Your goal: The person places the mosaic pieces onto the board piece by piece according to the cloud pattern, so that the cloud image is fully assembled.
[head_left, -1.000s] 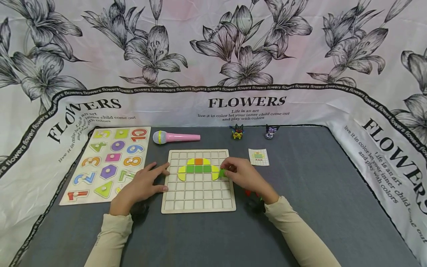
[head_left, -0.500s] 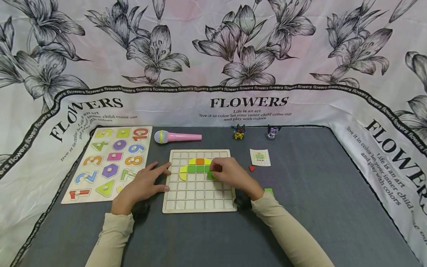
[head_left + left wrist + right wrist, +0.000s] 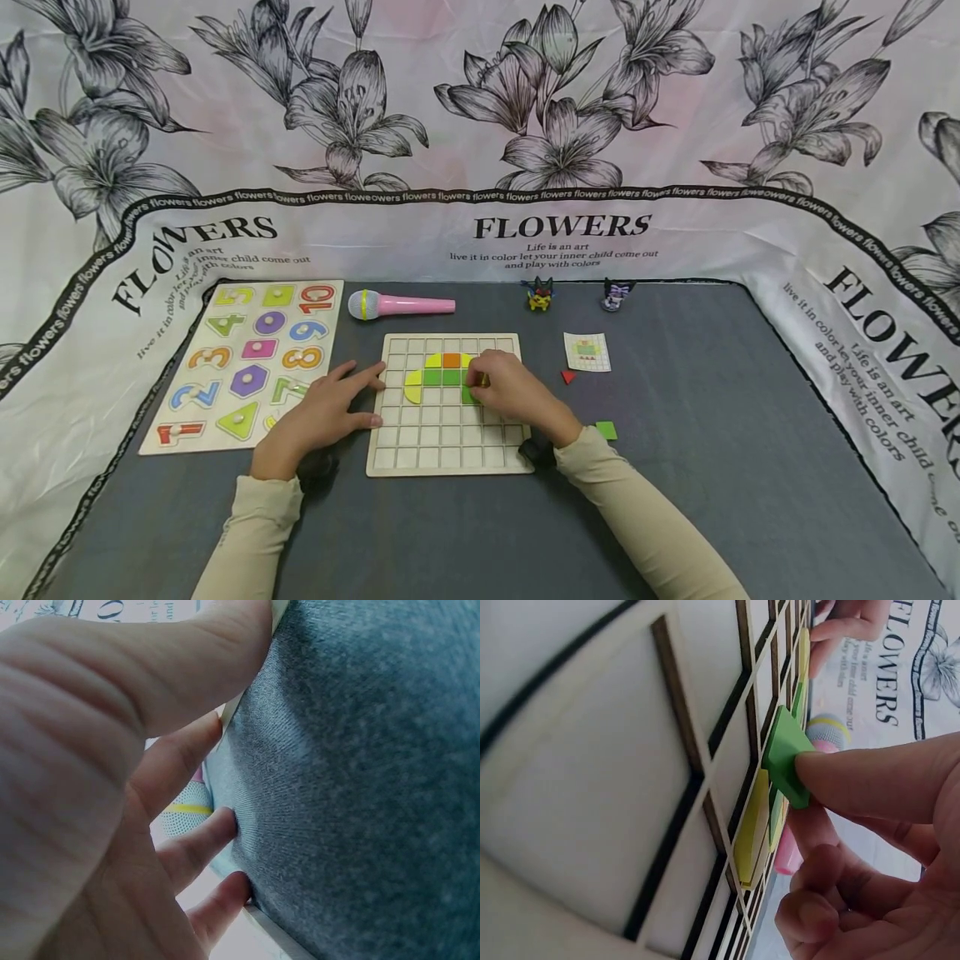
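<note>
A pale wooden grid board [image 3: 420, 437] lies on the dark cloth. On it sit an orange square tile [image 3: 452, 360], green square tiles [image 3: 442, 377] in a row and yellow curved-edge tiles [image 3: 412, 388]. My right hand [image 3: 517, 390] is over the right part of this pattern, pinching a green square tile [image 3: 786, 754] between thumb and fingers. In the right wrist view that tile is tilted, close beside a yellow tile [image 3: 751, 832] set in the grid. My left hand [image 3: 322, 408] touches the board's left edge with thumb and fingertips, fingers spread.
Right of the board lie a red triangle tile [image 3: 568, 377], a loose green tile [image 3: 606, 430] and a small pattern card [image 3: 587, 353]. Two small figurines [image 3: 539, 295] and a pink toy microphone [image 3: 412, 306] are behind. A number-and-shape puzzle board [image 3: 217, 400] lies at left.
My right hand has carried the green tile leftward from the board's right side onto the pattern. The red triangle and loose green tile beside the board are uncovered. My left hand has stayed put.
</note>
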A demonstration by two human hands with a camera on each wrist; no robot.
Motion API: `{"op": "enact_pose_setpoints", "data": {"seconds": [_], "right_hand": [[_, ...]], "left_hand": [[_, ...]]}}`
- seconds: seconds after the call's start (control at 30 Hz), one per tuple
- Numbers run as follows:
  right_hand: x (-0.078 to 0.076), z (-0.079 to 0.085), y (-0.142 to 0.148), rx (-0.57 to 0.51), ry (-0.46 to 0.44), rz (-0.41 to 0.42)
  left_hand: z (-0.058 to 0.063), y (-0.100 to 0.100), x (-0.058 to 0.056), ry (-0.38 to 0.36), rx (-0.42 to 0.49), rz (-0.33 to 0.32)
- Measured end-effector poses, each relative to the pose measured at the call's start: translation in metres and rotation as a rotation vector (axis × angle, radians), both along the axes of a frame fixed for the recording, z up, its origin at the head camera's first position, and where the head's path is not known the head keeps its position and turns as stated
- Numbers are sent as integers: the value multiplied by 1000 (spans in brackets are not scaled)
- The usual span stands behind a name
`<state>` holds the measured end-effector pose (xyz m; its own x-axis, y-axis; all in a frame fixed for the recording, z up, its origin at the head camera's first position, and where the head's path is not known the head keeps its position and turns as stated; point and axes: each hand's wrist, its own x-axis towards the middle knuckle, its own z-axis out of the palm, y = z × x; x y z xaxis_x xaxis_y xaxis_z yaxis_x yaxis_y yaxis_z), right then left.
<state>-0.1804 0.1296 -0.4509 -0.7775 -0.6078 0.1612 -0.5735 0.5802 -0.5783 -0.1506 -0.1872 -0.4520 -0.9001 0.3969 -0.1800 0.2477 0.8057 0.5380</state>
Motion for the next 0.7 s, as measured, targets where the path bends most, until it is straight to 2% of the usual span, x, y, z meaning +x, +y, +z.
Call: {"op": "enact_pose_setpoints", "data": {"seconds": [0.57, 0.7], "right_hand": [[3, 0, 1, 40, 98, 60], [5, 1, 6, 3, 68, 52]], "left_hand": [[-2, 0, 0, 39, 3, -25], [-2, -1, 0, 58, -1, -37]]}}
